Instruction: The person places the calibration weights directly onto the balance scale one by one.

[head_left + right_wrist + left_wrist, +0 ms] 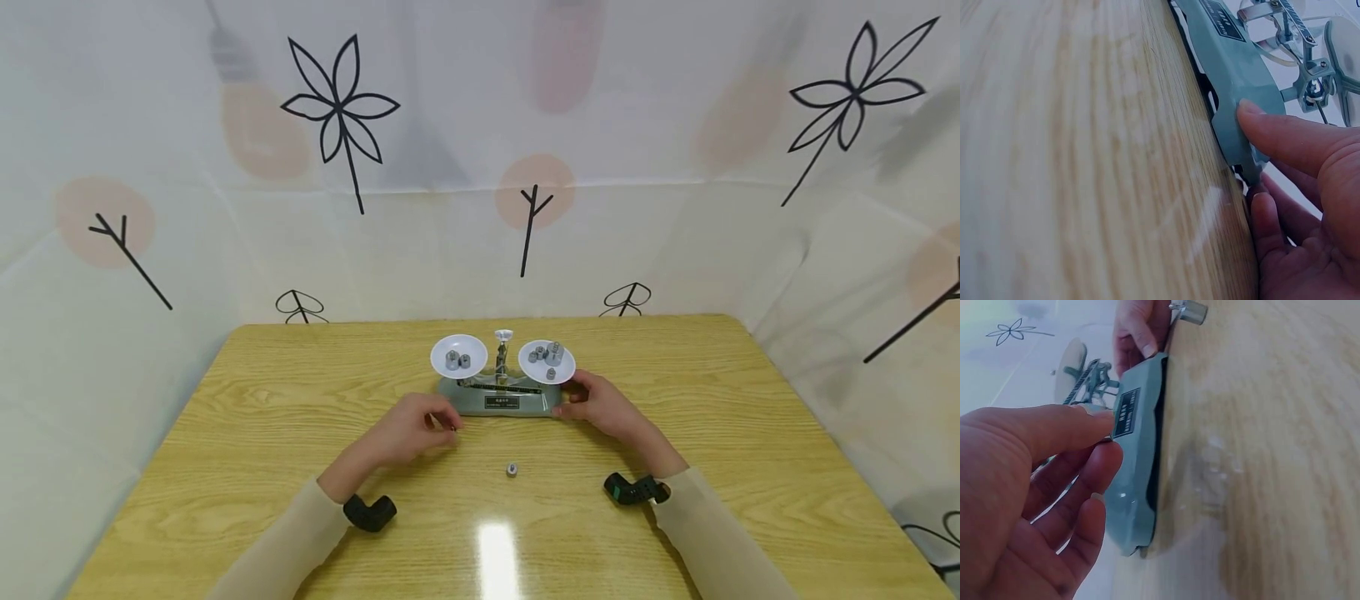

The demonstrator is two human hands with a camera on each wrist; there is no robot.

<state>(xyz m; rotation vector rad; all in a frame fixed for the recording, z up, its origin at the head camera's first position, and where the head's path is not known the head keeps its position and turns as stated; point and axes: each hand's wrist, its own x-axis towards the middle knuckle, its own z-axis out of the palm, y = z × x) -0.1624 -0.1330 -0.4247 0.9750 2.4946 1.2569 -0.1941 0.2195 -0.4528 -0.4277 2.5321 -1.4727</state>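
Observation:
A balance scale (495, 400) with a grey-green base and two white pans stands at the far middle of the table. My right hand (606, 407) grips the right end of its base, thumb (1291, 134) on the front face and fingers curled around the end. In front of the base's left end, my left hand (420, 427) pinches a tiny dark piece (453, 428) between thumb and forefinger; the fingertips mostly hide it. Two metal weights (452, 359) sit in the left pan (459, 342). Several more weights (554, 354) lie in the right pan (531, 348).
One metal weight (512, 469) stands alone on the wooden table (300, 375), nearer than the scale and between the forearms. A patterned cloth (450, 250) hangs behind and beside the table. Each wrist wears a black camera mount (369, 513).

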